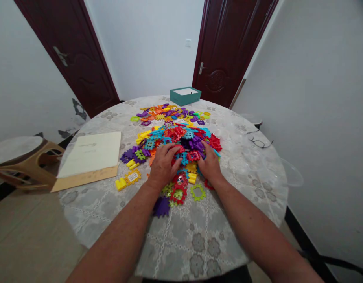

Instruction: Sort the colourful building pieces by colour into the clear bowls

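Observation:
A heap of colourful plastic interlocking building blocks [178, 133] lies on the table in front of me. My left hand [163, 163] rests on the heap's near left side, thumb apart from the bent fingers, touching red and blue pieces. On the right side, my right hand [210, 164] lies against the heap, its fingers along some purple pieces [196, 144] and its thumb near a red window-shaped block [193, 156]. Parts of the fingertips are hidden among the blocks. Nearer to me lie a lime-green frame piece [198, 192], a red frame piece [178, 194] and a dark purple block [161, 207].
Behind the heap is a second spread of blocks [160, 114], then a green box [185, 96]. A paper pad [91, 153] on cardboard lies left. Eyeglasses [259, 143] and clear plastic bags [252, 161] lie right on the round table [199, 251]. A stool [19, 157] stands left.

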Demonstrator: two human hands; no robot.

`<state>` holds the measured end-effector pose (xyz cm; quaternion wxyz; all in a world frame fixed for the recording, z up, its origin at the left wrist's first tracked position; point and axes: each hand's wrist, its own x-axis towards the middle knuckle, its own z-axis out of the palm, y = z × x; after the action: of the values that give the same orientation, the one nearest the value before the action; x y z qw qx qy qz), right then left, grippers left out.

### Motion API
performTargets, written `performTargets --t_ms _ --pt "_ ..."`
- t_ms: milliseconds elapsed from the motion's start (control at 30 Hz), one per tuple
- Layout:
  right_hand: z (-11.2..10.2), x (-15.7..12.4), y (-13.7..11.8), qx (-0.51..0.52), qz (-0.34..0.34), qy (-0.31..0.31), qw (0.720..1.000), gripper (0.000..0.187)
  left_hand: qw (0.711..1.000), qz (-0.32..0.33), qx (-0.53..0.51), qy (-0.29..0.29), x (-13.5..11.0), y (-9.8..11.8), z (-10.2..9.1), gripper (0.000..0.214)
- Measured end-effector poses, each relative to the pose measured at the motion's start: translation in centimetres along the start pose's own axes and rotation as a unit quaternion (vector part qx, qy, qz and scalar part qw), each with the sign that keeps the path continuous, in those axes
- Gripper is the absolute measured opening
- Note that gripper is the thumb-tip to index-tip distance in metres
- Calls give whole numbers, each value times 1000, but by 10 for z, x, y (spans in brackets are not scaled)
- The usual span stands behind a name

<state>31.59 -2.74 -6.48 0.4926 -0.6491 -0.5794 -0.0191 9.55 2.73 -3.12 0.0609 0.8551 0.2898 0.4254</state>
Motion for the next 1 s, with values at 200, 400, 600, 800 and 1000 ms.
performTargets --t_ms 200,400,600,800,1000 --pt "-6 -3 3 72 109 22 991 50 993 61 -58 -80 -1 13 -6 38" --pt "-8 -4 -1 105 90 8 990 50 989 44 -39 -135 3 17 -30 35" --pt "-6 -7 -17 94 26 -24 995 48 973 19 41 -226 -47 35 -68 110" --pt "-8 -10 -32 56 -86 -59 993 48 963 17 89 -253 -102 39 -54 121" --pt "-16 -16 -43 38 -206 -138 968 47 976 -26 121 -181 -86 20 -29 94"
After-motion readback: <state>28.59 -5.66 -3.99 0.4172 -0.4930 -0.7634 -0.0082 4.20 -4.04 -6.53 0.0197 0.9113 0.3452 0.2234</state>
